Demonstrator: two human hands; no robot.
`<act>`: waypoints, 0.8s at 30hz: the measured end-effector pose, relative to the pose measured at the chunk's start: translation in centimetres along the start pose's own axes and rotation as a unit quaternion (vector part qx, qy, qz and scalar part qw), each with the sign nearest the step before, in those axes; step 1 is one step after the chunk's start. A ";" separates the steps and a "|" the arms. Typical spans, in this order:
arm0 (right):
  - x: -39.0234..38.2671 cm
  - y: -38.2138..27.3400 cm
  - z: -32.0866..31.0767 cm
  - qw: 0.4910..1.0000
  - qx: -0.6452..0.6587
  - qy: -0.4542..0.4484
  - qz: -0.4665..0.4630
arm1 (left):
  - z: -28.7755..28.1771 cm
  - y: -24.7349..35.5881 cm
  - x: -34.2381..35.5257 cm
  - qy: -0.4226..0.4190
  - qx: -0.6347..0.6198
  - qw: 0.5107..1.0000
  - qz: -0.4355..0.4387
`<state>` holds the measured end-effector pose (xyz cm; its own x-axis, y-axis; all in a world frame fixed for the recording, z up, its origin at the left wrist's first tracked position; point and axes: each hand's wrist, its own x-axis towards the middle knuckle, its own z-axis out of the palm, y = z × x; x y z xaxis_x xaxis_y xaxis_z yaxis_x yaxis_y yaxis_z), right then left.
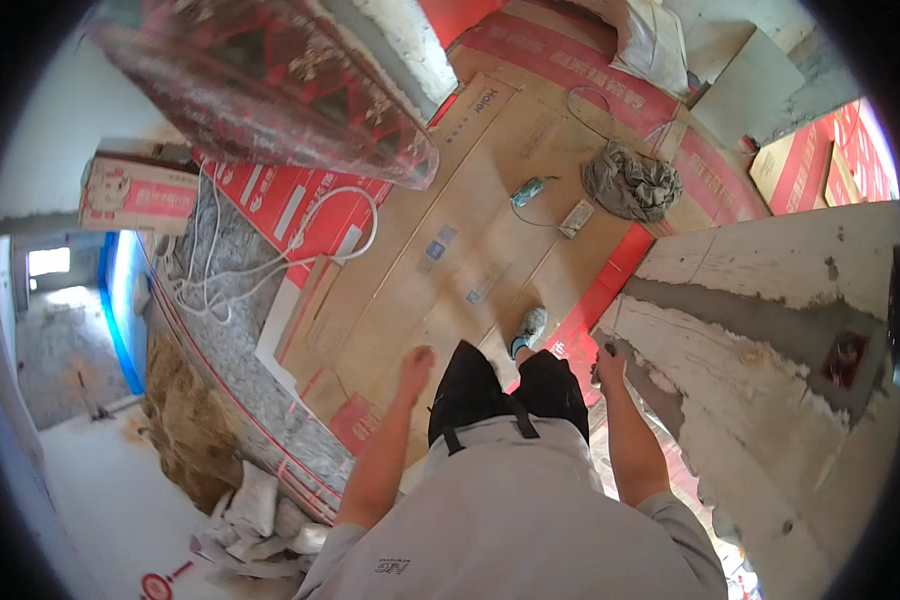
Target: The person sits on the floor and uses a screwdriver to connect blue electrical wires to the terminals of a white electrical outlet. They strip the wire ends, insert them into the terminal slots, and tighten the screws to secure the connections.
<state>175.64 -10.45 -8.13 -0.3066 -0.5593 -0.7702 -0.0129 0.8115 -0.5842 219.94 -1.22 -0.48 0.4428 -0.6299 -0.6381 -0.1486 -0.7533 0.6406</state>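
My left hand (416, 371) hangs beside my left thigh, over the flattened cardboard. Its fingers look loosely curled, and nothing shows in them. On the other side, my right hand (609, 367) hangs by my right leg, close to the rough wall edge. It is closed round something small, partly dark and partly pale, mostly hidden by the fingers. Ahead of my shoe (531, 327) on the cardboard (450, 215) lie a small pale box-shaped item (576, 219), a teal-wrapped item (527, 191) with a thin cord, and a crumpled grey-green cloth or bag (631, 182).
A white hose or cable (370, 225) loops over the floor at left. Nearby are a cardboard box (140, 195), red pipes (240, 405) and a brown heap (185, 425). A wrapped patterned panel (270, 85) juts in above. The unfinished wall (740, 330) at right holds a recessed socket box (846, 360).
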 end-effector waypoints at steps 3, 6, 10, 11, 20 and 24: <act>2.6 -2.6 2.6 0.998 0.040 0.024 0.037 | 6.0 4.4 2.5 -0.107 0.087 0.984 0.114; 6.1 -5.1 4.4 0.996 0.066 0.038 0.041 | 12.7 9.5 7.3 -0.241 0.160 0.954 0.082; 12.9 -4.0 7.0 0.993 0.098 0.061 0.023 | 24.4 7.4 20.4 -0.380 0.265 0.872 0.156; 14.3 -5.8 8.4 0.993 0.084 0.082 0.018 | 27.5 5.9 24.7 -0.392 0.323 0.837 0.207; 36.7 1.1 15.6 0.983 0.171 0.063 -0.027 | 52.8 -4.6 55.2 -0.230 0.444 0.779 0.378; 42.4 -1.4 15.5 0.990 0.123 0.021 -0.071 | 59.1 -6.5 58.0 -0.146 0.326 0.831 0.426</act>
<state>177.42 -37.91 -43.98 -0.3569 -0.6527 -0.6683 0.1727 0.6569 -0.7339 194.28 -44.02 -66.86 -0.2882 -0.9345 -0.2090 -0.7878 0.1074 0.6065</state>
